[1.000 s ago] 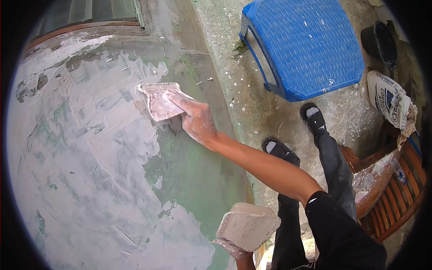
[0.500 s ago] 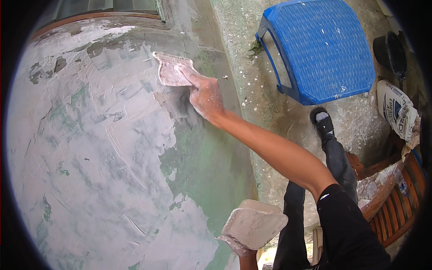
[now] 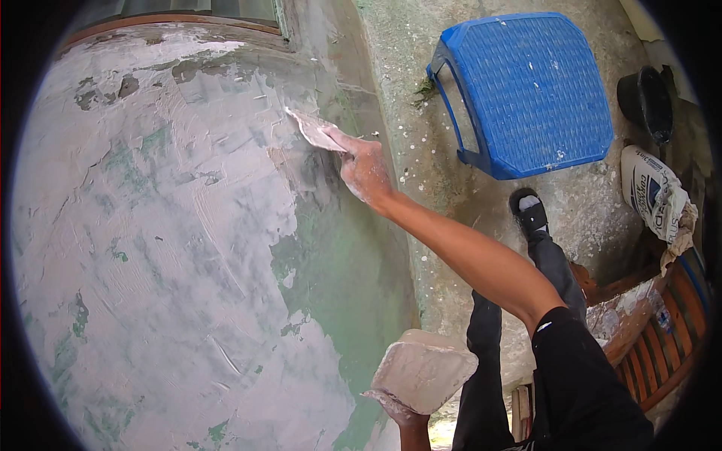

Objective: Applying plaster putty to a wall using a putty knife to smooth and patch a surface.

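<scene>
Scraper point(image 3: 315, 131) has turned more edge-on since last frame. Wall point(image 3: 353, 263): green at right, white coat point(image 3: 158, 286) over most else. Blue stool point(image 3: 534, 94) beside it. Left hand point(image 3: 401, 409) grips pale tray point(image 3: 426, 376), low. Right hand point(image 3: 367, 171) pinches scraper at coat's upper right edge; contact unclear.

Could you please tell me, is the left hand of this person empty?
No, the left hand holds a pale, smeared tray by its lower left part.
</scene>
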Available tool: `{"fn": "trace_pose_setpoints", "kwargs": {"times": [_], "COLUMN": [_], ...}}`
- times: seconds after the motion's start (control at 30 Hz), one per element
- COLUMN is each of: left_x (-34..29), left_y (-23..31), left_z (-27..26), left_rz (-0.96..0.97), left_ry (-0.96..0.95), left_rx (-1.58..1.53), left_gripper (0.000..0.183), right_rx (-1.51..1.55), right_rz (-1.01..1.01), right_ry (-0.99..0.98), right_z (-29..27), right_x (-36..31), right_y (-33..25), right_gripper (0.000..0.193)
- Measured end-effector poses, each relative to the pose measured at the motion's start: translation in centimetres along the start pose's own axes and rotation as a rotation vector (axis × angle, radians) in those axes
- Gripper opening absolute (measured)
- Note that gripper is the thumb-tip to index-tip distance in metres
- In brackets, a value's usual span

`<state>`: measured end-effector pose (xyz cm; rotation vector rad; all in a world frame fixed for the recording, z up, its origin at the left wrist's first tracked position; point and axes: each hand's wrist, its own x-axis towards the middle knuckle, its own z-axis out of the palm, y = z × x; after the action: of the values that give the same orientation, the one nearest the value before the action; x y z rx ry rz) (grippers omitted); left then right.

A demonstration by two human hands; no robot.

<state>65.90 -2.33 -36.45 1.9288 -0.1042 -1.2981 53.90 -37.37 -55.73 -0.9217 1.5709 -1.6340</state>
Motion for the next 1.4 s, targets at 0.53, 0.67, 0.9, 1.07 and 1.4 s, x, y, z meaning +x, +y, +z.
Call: {"fn": "trace_pose_setpoints", "kwargs": {"times": [0.53, 0.67, 0.9, 1.07, 1.4], "left_x": [-1.8, -2.1, -1.9, -2.5, -2.4], "left_y": [-1.2, -1.6, -1.9, -0.6, -0.9], "left_z": [-1.1, -2.4, -4.4, -2.9, -2.4], "left_rz": [0.007, 0.396, 0.270, 0.048, 0.205], "left_ry": [-0.103, -0.096, 0.021, -0.127, -0.126], "left_rx": [-0.036, 0.610, 0.322, -0.198, 0.138], "left_gripper": [0.075, 0.069, 0.065, 0.072, 0.068], "right_rx": [-0.058, -0.216, -0.307, -0.303, -0.152], "right_rz": [0.072, 0.140, 0.168, 0.238, 0.139], "right_ry": [-0.050, -0.075, -0.126, -0.144, -0.246], "right_z": [0.3, 1.0, 2.2, 1.3, -1.1], "right_x": [-5.6, -1.9, -0.7, 0.4, -4.9], "right_y": [-3.3, -3.4, -3.3, -2.6, -4.3], "right_gripper": [0.044, 0.044, 0.052, 0.051, 0.047]}}
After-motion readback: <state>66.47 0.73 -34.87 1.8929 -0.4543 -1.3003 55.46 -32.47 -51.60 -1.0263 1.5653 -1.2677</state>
